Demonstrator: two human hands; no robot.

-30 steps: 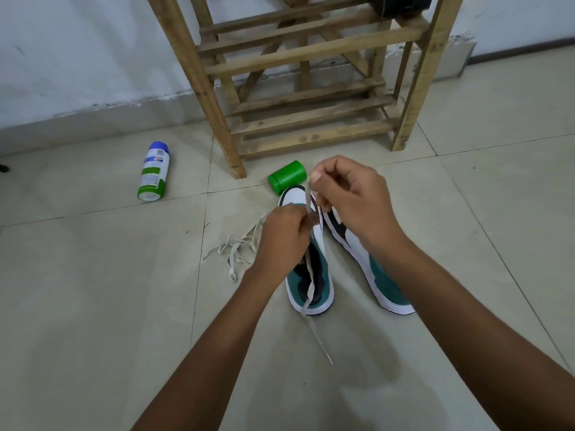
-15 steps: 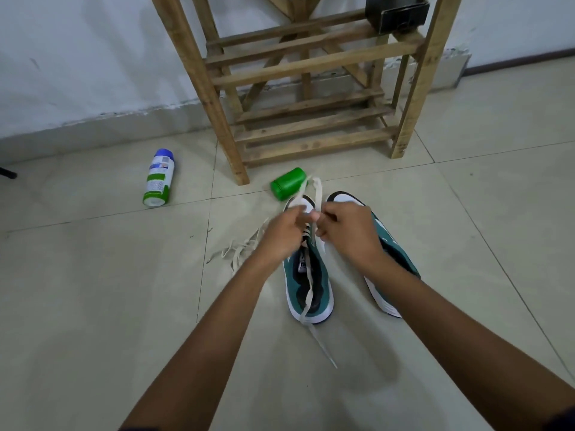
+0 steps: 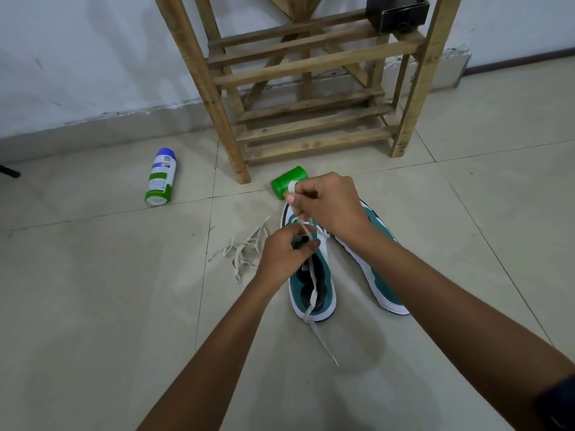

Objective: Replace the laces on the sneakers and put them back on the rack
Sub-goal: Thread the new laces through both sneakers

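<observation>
Two teal-and-white sneakers stand on the tiled floor: the left sneaker [image 3: 314,290] under my hands, the right sneaker [image 3: 378,269] beside it, partly hidden by my right forearm. A white lace [image 3: 311,293] runs through the left sneaker's front eyelets and trails past its heel onto the floor. My right hand [image 3: 326,203] pinches the lace and holds it up above the toe. My left hand [image 3: 284,253] grips the sneaker's tongue area at the eyelets. A loose pile of old white laces [image 3: 242,251] lies left of the sneakers.
A wooden slatted rack [image 3: 311,98] stands against the wall just beyond the sneakers, with a dark box [image 3: 396,12] on an upper shelf. A green cap [image 3: 287,181] lies by the rack's front left leg. A spray can [image 3: 161,177] lies further left.
My right hand has lifted away from the eyelets toward the toe, drawing the lace up. My left hand stays at the sneaker's tongue. The view has shifted slightly.
</observation>
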